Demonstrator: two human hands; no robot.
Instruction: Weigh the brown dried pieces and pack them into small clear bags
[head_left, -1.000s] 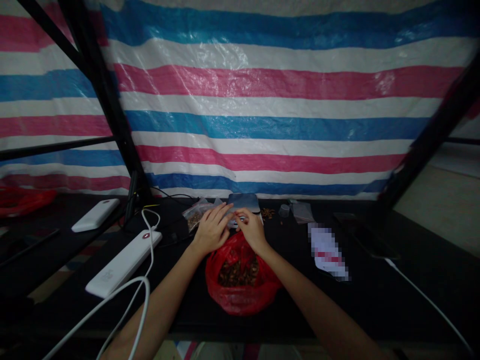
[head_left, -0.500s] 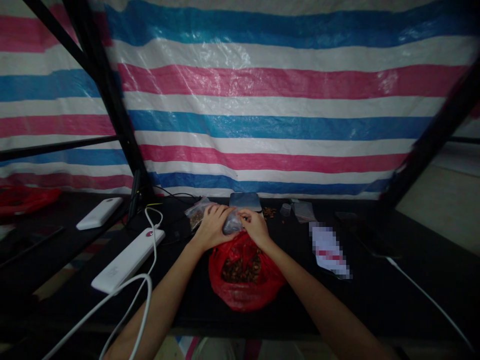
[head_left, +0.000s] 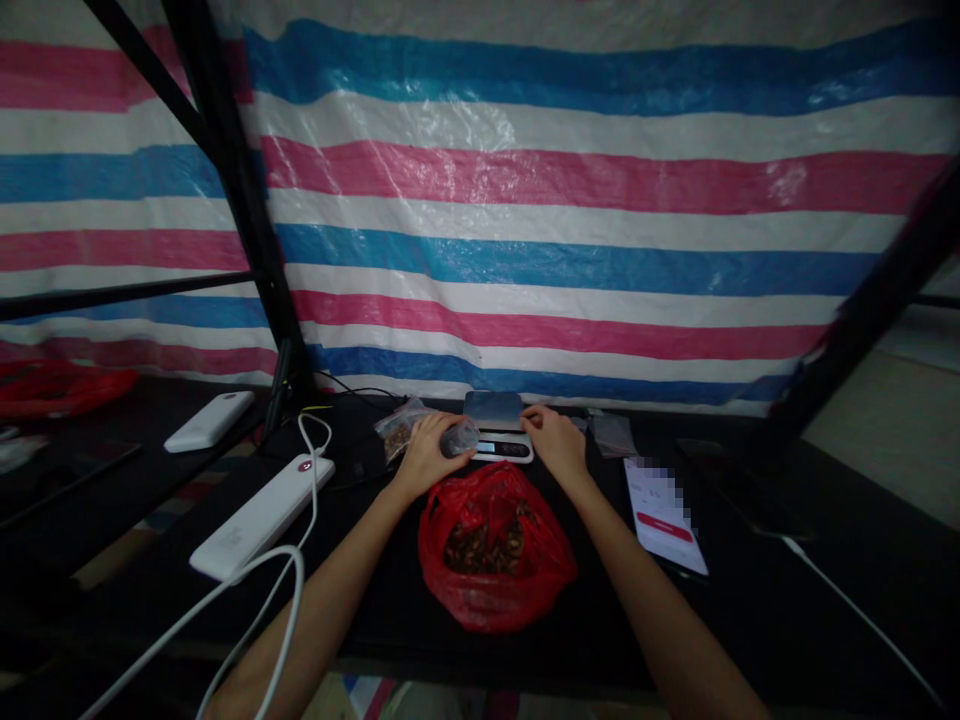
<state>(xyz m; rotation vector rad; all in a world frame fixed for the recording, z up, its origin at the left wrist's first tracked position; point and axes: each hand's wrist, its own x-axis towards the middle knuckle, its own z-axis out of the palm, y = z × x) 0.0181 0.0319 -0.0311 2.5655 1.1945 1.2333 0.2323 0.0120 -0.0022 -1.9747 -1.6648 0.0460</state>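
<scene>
My left hand (head_left: 429, 455) is curled round a see-through plastic bag (head_left: 459, 437), its rounded mouth showing between thumb and fingers. Just right of that bag lies a white kitchen scale (head_left: 504, 447) with a lit display and a grey-blue plate. At the scale's right edge, my right hand (head_left: 556, 445) has its fingertips drawn together; anything between them is too small to make out. Between my forearms sits an open red plastic bag (head_left: 499, 610) holding many small brown pieces (head_left: 487, 550). A clear zip bag (head_left: 396, 432) with brown pieces lies beyond my left hand.
Flat clear bags (head_left: 611, 435) lie right of my right hand. A phone (head_left: 664, 520) with a lit screen lies farther right, and a darker one with a white cable beyond it. On the left are a white power bank (head_left: 262, 515) with a looping cable, and another white one (head_left: 210, 422).
My right hand has left the clear bag in my left hand and moved right, to the scale's edge. The scale's display is now uncovered. The view has shifted slightly.
</scene>
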